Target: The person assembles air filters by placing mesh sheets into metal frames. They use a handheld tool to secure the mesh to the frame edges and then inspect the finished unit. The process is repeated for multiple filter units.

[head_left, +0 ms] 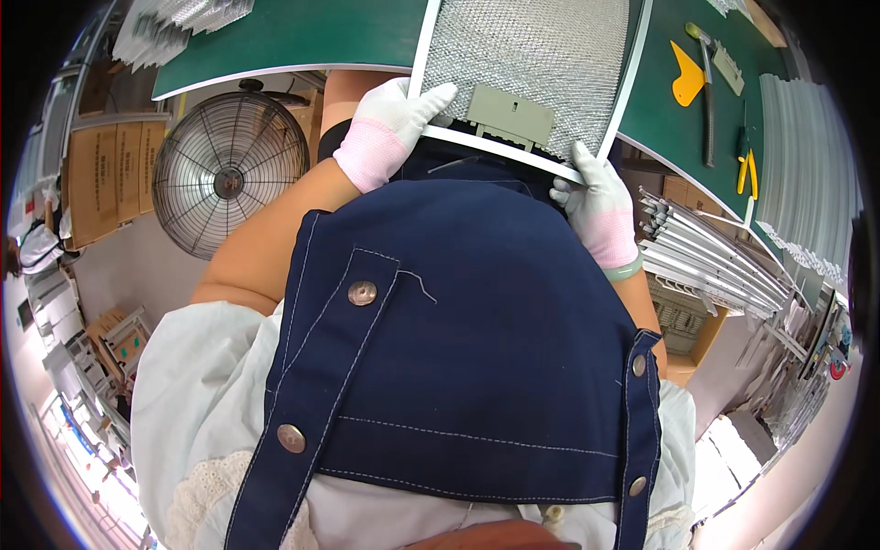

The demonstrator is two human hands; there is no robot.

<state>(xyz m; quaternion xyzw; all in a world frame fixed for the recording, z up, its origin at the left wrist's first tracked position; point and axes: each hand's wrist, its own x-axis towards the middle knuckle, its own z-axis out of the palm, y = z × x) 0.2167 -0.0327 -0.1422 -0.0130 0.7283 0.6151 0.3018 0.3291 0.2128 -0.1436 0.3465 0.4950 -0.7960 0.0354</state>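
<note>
A white-framed panel with silvery metal mesh inside lies partly on the green table, its near end reaching over the edge towards me. My left hand, in a white glove with a pink cuff, is closed on the near left corner, thumb over the frame. At the near right corner my right hand, gloved the same way, pinches the frame between thumb and fingers. A grey-green plastic piece with small legs sits on the mesh by the near bar. Some fingertips are hidden under the frame.
On the green table to the right lie a yellow scraper, a dark-handled tool and yellow-handled pliers. White strips are stacked further right, with metal profiles below. A round fan stands left.
</note>
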